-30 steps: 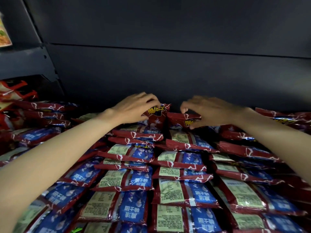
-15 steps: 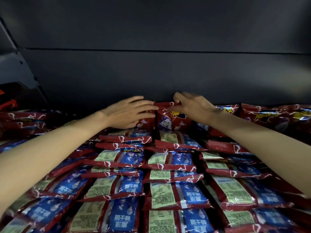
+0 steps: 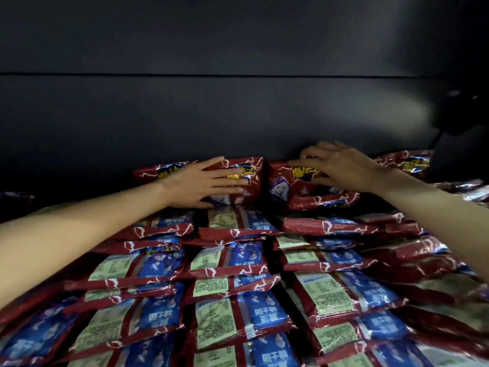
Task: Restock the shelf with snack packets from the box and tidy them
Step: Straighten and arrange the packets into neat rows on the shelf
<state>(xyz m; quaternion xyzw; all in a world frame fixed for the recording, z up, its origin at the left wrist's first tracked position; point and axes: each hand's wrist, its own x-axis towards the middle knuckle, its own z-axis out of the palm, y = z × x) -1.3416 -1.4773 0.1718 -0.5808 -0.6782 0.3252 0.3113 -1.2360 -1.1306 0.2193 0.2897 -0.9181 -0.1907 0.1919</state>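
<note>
1. Snack packets (image 3: 238,263) cover the shelf from its front edge to its back, lying in overlapping rows with their blue and green label sides up; a few red ones stand on edge in a line at the back edge, against the dark back panel (image 3: 185,115).

2. Left hand (image 3: 203,185): fingers straight and spread, palm flat against the face of one upright packet (image 3: 246,178) at the back edge. It presses and steadies; nothing is gripped.

3. Right hand (image 3: 341,168): fingers curled over the top edge of the neighbouring upright packet (image 3: 280,186), thumb towards its front, so it appears to hold that packet by its upper seam. The two upright packets stand touching, side by side.

4. Handling, as a judgement: these look like light, air-puffed foil bags, soft and easily dented, with glossy film that slides readily over its neighbours. The contents are likely brittle, so squeezing the middle risks crushing.

5. Where to take hold: the crimped seam at top or bottom gives the firmest pinch; a flat palm on the face suits nudging a packet upright.

6. Risk: upright packets may tip forward onto the flat rows once released, and the sloped stacks near the front edge could slip.

7. No box is visible from the head camera.
</note>
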